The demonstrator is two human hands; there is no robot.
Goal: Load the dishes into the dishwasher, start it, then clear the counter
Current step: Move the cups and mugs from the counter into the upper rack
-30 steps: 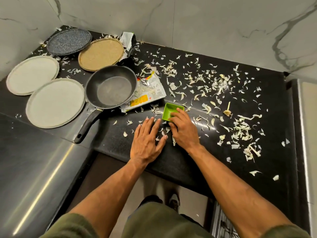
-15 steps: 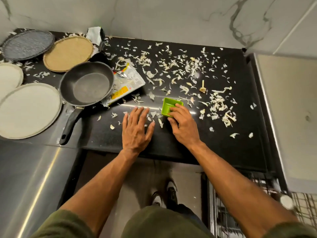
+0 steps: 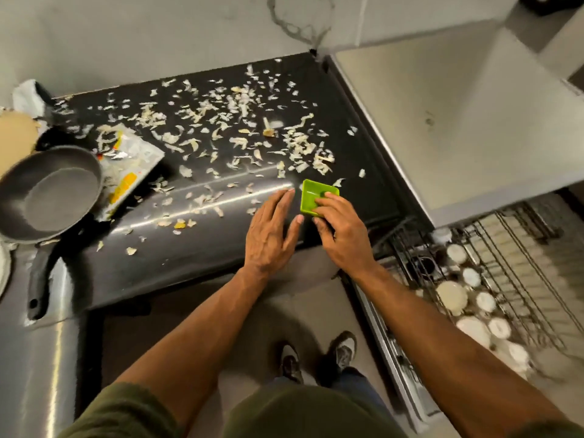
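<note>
Grips a small green dish (image 3: 316,199) in the right hand (image 3: 343,238), fingers curled over the near rim into the hollow, thumb beneath. Sits close to the front edge of the black counter (image 3: 205,260), toward its right end. Roughly square, so hardly any long axis to speak of. Seems tipped up, hollow facing left and upward toward the left hand (image 3: 271,235), though blur makes the tilt hard to judge. Lays that left hand flat on the counter just beside the dish, fingers straight and together, holding nothing.

Scattered over the middle and back of the counter: pale vegetable scraps (image 3: 240,143). At the left edge: a dark frying pan (image 3: 50,197), handle pointing toward the front edge, touching a torn wrapper (image 3: 132,165). Below the right end: an open dishwasher rack (image 3: 505,279) with white dishes (image 3: 452,294).
</note>
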